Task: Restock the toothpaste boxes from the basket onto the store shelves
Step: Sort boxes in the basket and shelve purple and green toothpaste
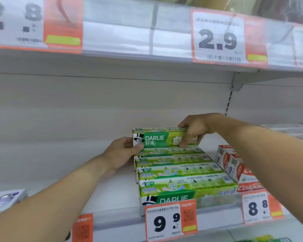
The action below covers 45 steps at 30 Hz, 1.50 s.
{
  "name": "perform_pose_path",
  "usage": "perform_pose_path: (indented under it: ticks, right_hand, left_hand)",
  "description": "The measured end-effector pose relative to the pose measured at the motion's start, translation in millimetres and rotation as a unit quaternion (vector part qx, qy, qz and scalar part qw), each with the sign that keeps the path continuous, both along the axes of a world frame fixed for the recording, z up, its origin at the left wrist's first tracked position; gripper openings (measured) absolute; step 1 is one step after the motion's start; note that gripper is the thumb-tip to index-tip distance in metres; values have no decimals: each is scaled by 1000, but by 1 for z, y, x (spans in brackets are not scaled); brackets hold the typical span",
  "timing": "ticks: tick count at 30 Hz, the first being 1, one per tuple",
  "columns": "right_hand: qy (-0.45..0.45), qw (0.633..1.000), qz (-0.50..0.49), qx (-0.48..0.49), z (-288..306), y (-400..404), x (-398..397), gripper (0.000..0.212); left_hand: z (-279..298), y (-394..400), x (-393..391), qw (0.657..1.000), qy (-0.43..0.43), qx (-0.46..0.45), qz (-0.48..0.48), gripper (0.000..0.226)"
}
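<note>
A green Darlie toothpaste box (162, 138) is held lengthwise above the back of a row of several like green boxes (184, 179) lying on the white shelf (115, 191). My left hand (122, 153) grips its left end, thumb on the front face. My right hand (193, 131) grips its right part from above, fingers curled over the front. The basket is out of view.
Red and white Colgate boxes (234, 165) stand to the right of the green row. A grey box (5, 199) lies at the shelf's far left. Price tags (171, 221) hang on the shelf's front rail. Another shelf (147, 37) runs overhead.
</note>
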State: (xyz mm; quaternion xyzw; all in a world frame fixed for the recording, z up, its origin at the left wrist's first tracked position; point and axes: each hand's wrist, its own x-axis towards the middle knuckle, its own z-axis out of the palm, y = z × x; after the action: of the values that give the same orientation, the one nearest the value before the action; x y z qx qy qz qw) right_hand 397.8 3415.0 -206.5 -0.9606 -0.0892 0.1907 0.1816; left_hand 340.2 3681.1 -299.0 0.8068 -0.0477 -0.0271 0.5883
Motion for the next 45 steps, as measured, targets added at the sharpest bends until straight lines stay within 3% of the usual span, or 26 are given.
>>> perform_pose_path:
  ticks: [3, 6, 13, 16, 19, 30, 35, 37, 40, 43, 45]
  right_hand:
    - [37, 999, 10, -6, 6, -2, -7, 38]
    - [39, 999, 5, -4, 7, -3, -13, 42]
    - [-51, 996, -35, 65, -11, -21, -18, 64]
    - [-95, 995, -27, 27, -16, -24, -17, 76]
    - [-150, 989, 0, -17, -20, -26, -18, 75]
    - [-158, 986, -9, -51, -24, -29, -19, 86]
    - [-145, 984, -2, -100, -12, -18, -32, 96]
    - [-190, 977, -5, -99, -4, -10, -48, 102]
    - [-305, 952, 18, -5, 4, 7, -89, 79]
    - [-383, 914, 88, 96, 3, 41, -144, 36]
    - [-379, 903, 145, 140, -2, 67, -188, 14]
  left_hand:
    - [5, -1, -1, 1000, 21, 5, 0, 34]
    - [9, -9, -5, 999, 39, 10, 7, 7]
    - [9, -33, -26, 996, 49, 63, 38, 19]
    - [8, -38, -28, 996, 56, 41, 61, 22]
    - [6, -44, -30, 994, 76, 6, 74, 26]
    - [3, -40, -27, 976, 32, 8, 215, 32]
    - [0, -36, -30, 977, 14, 19, 210, 33]
    - [12, -33, -48, 977, -22, 54, 206, 37]
    - [36, -21, -84, 957, -148, 120, 219, 24]
    - [47, -3, -128, 930, -302, 49, 204, 15]
    - [49, 11, -171, 919, -357, 28, 165, 10]
